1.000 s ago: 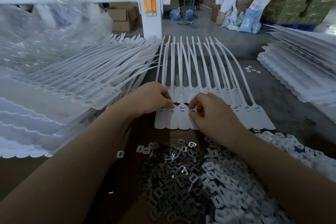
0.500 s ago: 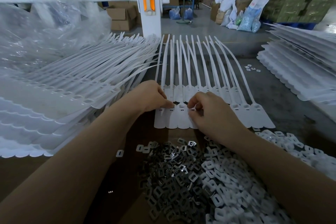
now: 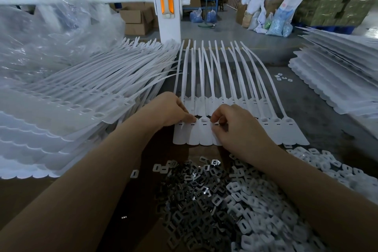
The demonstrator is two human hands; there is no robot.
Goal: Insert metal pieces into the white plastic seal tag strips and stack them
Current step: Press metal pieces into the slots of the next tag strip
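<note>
both hands [image 3: 206, 120] on blank strips [image 3: 204, 131] (no writing)

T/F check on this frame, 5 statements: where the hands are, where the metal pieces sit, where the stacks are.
1. Both hands rest on the row of seal tag strips. True: the left hand and the right hand have their fingers on the tag heads.
2. The pile of metal pieces lies beyond the strips, far from the person. False: it lies nearer the person, below the hands.
3. A big stack of strips sits to the left of the row. True.
4. The right hand is lifting a whole strip off the table. False: the strips lie flat and its fingertips pinch at a tag head.
5. White plastic pieces lie to the right of the metal ones. True.
</note>
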